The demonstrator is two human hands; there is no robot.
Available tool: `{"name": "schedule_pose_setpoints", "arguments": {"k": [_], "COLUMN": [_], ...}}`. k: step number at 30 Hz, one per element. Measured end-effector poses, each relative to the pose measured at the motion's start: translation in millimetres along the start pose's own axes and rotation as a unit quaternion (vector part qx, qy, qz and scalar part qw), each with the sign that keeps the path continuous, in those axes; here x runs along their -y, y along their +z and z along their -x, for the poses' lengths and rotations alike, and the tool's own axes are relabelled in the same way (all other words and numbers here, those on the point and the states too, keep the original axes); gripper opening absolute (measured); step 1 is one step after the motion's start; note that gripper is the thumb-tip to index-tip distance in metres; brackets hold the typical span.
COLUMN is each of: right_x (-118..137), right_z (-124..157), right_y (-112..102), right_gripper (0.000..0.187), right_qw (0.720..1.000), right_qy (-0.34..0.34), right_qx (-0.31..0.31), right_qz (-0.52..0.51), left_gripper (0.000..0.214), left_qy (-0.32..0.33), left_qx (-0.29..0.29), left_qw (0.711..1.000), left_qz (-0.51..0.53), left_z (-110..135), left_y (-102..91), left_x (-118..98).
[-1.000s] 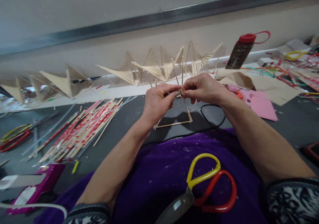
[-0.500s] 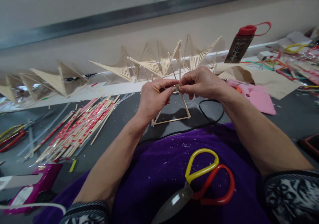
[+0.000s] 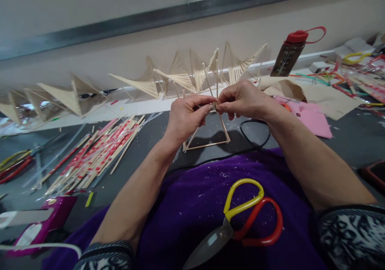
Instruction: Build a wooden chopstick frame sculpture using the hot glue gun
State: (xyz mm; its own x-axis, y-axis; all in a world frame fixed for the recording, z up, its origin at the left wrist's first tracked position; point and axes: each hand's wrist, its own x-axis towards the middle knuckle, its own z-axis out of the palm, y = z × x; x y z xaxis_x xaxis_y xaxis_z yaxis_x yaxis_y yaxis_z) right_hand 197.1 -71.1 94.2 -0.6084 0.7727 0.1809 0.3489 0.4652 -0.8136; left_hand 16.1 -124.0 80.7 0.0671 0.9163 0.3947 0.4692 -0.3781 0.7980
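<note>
A small frame of thin wooden sticks point(image 3: 207, 146) stands on the dark table in front of me. My left hand point(image 3: 187, 115) and my right hand point(image 3: 242, 98) meet above its base, thumb and forefinger of each closed in a pinch, tips nearly touching. They pinch the frame where its sticks come together; the exact spot is mostly covered by my fingers. Thin sticks rise behind my hands. On my lap, over purple cloth point(image 3: 192, 190), lie scissors point(image 3: 227, 230) with one yellow and one red handle.
Several finished stick models point(image 3: 138, 85) line the wall. Bagged wooden sticks point(image 3: 96, 154) lie left, near a magenta device point(image 3: 48, 222) and more scissors point(image 3: 15, 166). On the right are a bottle with a red lid point(image 3: 288, 55), a pink item point(image 3: 314, 119), brown paper point(image 3: 331, 99) and a black cord point(image 3: 255, 146).
Almost nothing differs. Both hands keep their pinch at the same spot on the stick frame, and the view has shifted only very slightly.
</note>
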Motion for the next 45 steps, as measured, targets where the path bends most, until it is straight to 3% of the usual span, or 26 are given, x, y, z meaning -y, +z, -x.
{"name": "schedule_pose_setpoints", "arguments": {"k": [20, 37, 45], "right_x": [5.4, 7.0, 2.8], "right_z": [5.6, 7.3, 3.6], "right_y": [-2.6, -6.4, -1.9], "right_gripper": [0.021, 0.013, 0.01], "right_qw": [0.997, 0.998, 1.0], "right_qy": [0.034, -0.017, 0.011], "right_qx": [0.023, -0.056, -0.01], "right_qz": [0.063, 0.027, 0.025], "left_gripper": [0.021, 0.022, 0.023], "left_qy": [0.018, 0.008, 0.004], "left_qx": [0.027, 0.032, 0.031], "left_qw": [0.999, 0.999, 0.999], "left_qz": [-0.007, -0.002, -0.015], "left_z": [1.8, -1.0, -2.1], "left_y": [-2.6, -4.1, -4.5], "left_x": [1.0, 2.4, 1.9]}}
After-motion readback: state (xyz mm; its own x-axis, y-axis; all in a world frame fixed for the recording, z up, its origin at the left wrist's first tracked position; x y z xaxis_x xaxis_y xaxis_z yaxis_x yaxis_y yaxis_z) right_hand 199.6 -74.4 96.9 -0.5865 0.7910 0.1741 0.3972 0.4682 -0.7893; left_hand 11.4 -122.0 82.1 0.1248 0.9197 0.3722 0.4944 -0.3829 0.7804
